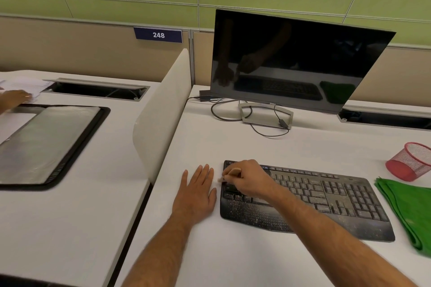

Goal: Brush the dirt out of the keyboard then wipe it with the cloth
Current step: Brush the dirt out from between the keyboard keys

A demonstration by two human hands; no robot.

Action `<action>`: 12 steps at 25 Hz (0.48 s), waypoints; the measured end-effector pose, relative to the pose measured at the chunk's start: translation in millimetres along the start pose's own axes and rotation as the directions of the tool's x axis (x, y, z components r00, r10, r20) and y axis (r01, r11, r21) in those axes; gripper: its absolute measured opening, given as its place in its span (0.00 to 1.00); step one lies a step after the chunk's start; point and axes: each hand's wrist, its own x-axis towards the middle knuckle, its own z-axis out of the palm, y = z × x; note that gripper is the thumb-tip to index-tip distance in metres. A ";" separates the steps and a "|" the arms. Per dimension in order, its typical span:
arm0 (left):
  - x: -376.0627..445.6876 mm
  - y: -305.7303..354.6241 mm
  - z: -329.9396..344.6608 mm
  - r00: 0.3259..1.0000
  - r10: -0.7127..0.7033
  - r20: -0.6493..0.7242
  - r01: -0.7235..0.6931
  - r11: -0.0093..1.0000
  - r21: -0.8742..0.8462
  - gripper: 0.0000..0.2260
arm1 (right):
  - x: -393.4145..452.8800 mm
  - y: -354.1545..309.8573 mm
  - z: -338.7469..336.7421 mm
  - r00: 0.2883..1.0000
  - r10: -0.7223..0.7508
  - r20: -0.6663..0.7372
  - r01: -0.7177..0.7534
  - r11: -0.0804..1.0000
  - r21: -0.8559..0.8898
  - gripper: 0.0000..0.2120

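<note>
A: Which step is in hand?

B: The brushing, I'd judge. The right hand (248,180) is over the left end of the keyboard (310,198), fingers curled round a small pale-handled brush (229,174) whose tip sits at the keyboard's left edge. Only a bit of the handle and a blurred tip show, so I cannot tell how the bristles meet the keys.

A: And the other hand?

B: The left hand (198,190) lies flat on the desk (233,258) just left of the keyboard, fingers straight and close together, holding nothing. Whether its edge touches the keyboard's side I cannot tell.

A: How dirty is the keyboard?

B: Pale specks are scattered thickly on the palm rest at its left front, and more thinly among the keys toward its right end. So the brushing looks far from done.

A: Where's the cloth?

B: The green cloth (410,212) lies folded on the desk just right of the keyboard, untouched. A red mesh cup (410,162) lies tipped behind the keyboard's right end; a dark monitor (293,60) stands well behind the keyboard.

A: Next move?

B: Probably short strokes rightward along the key rows and over the palm rest, sweeping crumbs off, before reaching for the cloth.
</note>
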 end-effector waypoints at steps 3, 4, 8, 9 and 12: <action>0.0 -0.6 1.9 1.000 0.000 -0.004 -0.001 1.000 -0.027 0.35 | -2.3 0.3 -2.3 0.994 -0.020 0.108 0.015 0.998 0.054 0.05; 0.1 -0.3 1.6 1.000 0.001 -0.006 -0.001 1.000 -0.026 0.35 | -2.6 0.0 -4.7 0.995 -0.029 0.091 0.023 0.997 0.069 0.04; 0.3 -0.5 1.1 1.000 0.002 -0.003 -0.002 1.000 -0.017 0.36 | -6.0 1.5 -13.2 0.998 -0.057 -0.024 0.058 0.998 0.013 0.05; 0.3 -0.6 1.6 1.000 0.001 -0.008 -0.001 1.000 -0.018 0.36 | -7.7 3.6 -13.1 0.998 -0.064 -0.002 0.064 0.998 -0.007 0.05; 0.7 -0.5 3.3 1.000 -0.001 -0.027 0.000 1.000 -0.024 0.35 | -14.2 7.9 -14.4 0.998 -0.017 0.053 0.016 1.000 0.023 0.04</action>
